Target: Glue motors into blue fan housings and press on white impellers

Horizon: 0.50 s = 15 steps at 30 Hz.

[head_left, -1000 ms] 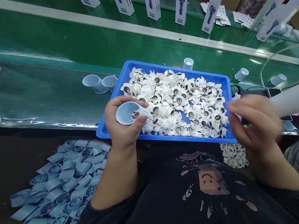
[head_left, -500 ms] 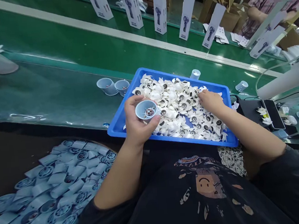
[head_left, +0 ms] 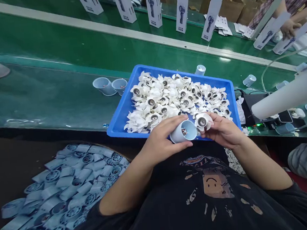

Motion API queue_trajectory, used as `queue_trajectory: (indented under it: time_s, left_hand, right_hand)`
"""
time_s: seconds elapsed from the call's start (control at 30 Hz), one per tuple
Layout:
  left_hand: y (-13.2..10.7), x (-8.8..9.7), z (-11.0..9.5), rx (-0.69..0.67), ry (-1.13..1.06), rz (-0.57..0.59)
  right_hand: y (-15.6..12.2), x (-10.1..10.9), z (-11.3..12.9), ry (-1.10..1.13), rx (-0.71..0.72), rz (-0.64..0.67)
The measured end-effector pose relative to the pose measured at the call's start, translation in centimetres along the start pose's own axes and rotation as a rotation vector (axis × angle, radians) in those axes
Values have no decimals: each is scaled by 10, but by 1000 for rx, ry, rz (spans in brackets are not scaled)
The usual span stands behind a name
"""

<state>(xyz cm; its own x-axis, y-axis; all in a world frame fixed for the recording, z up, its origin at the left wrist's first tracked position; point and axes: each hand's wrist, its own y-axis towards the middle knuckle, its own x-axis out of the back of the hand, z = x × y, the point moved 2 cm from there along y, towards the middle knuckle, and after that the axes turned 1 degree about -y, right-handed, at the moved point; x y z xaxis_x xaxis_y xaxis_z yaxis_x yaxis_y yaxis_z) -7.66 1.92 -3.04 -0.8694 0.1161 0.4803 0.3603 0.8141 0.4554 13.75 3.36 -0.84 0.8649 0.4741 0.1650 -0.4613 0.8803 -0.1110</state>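
Note:
My left hand [head_left: 164,140] is closed around a light blue fan housing [head_left: 176,136], a short open tube tilted to the right with a small motor inside. Between the fingers of my right hand [head_left: 222,129] is a white fan blade [head_left: 202,122], its dark round hub facing up, close beside the housing's open end. Both hands are over the near edge of a blue tray [head_left: 122,127]. A heap of white fan blades [head_left: 165,95] fills much of that tray.
Two blue housings [head_left: 104,86] stand left of the tray; others [head_left: 200,70] are beyond it and to the right. White boxes [head_left: 154,6] line the green conveyor [head_left: 81,46]. A large pile of housings [head_left: 68,188] lies lower left. A white tube [head_left: 289,93] juts in at right, near a co-worker's hand [head_left: 290,27].
My right hand has come out of the heap with a fan blade and moved toward me. My left hand has shifted right and down, tilting the housing toward the blade.

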Motion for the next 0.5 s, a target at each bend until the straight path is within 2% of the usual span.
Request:
queue_trajectory:
  time_s: [0.07,0.1,0.2,0.27,0.4,0.5]
  left_hand:
    - [2,-4,-4,-50,53,29]
    - [3,-5,-5,-70,82,35]
    - [2,-8,-6,-139,162,36]
    - [-2,-10,-10,-210,200,3]
    - [-11,-19,-21,-238,276,-184]
    - [-15,-26,-25,-197,287,-232]
  right_hand:
    - [-3,-5,4,-8,72,-34]
    - [-5,-6,8,-80,141,-53]
    - [-9,-9,22,-474,387,-84]
    - [-10,-13,26,-664,474,-76]
    - [-2,-20,22,-714,479,-16]
    - [1,-21,19,-670,444,-10]
